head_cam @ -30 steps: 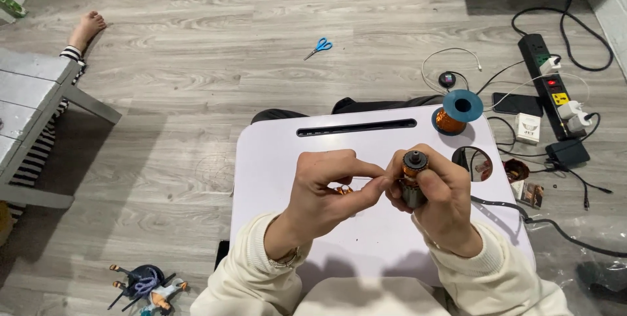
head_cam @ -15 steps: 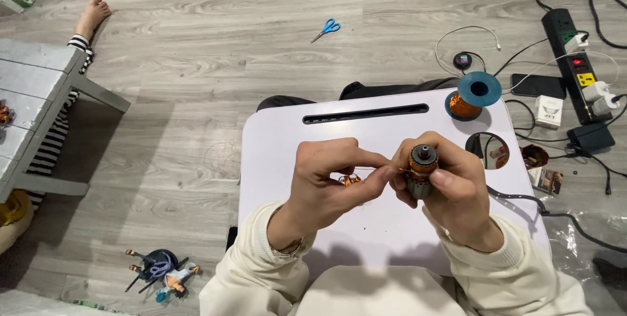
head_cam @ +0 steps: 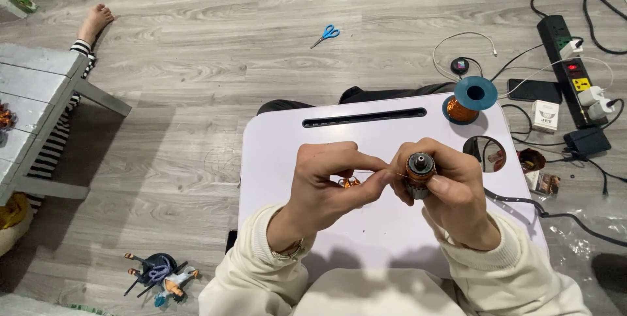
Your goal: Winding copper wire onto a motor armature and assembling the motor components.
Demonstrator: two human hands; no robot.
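There are two hands, a left hand (head_cam: 326,182) and a right hand (head_cam: 450,188). There is one motor rotor (head_cam: 418,171) with orange wire on it. There is one white lap table (head_cam: 274,159). One blue spool of copper wire (head_cam: 469,99) sits on it. On the floor are one pair of blue scissors (head_cam: 326,35), one power strip (head_cam: 567,61), one phone (head_cam: 534,90) and one toy figure (head_cam: 163,279).
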